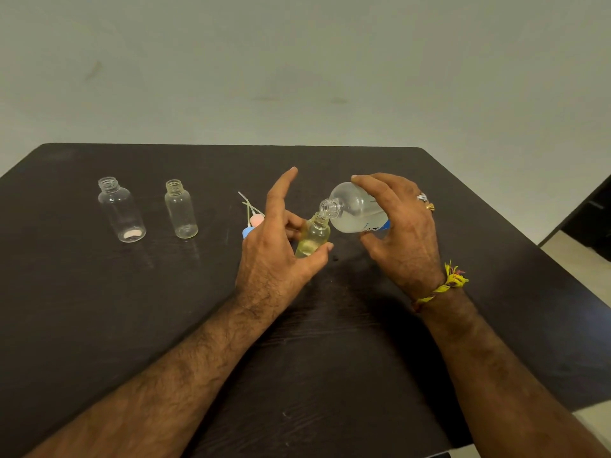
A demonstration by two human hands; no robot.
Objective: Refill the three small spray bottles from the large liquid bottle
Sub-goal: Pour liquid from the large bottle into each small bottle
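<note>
My right hand point(401, 233) grips the large clear liquid bottle point(355, 208) and tips it left, its open mouth over the neck of a small yellowish spray bottle point(313, 238). My left hand point(276, 246) holds that small bottle between thumb and fingers, index finger raised. The small bottle is partly filled with pale liquid. Two more small clear bottles stand uncapped and empty at the left: one point(121, 209) at the far left, one point(181, 209) nearer the middle.
Spray pump heads with dip tubes point(253, 216), pink and blue, lie on the dark table point(330, 358) just behind my left hand. The table's right edge drops off to a pale floor. A plain wall stands behind.
</note>
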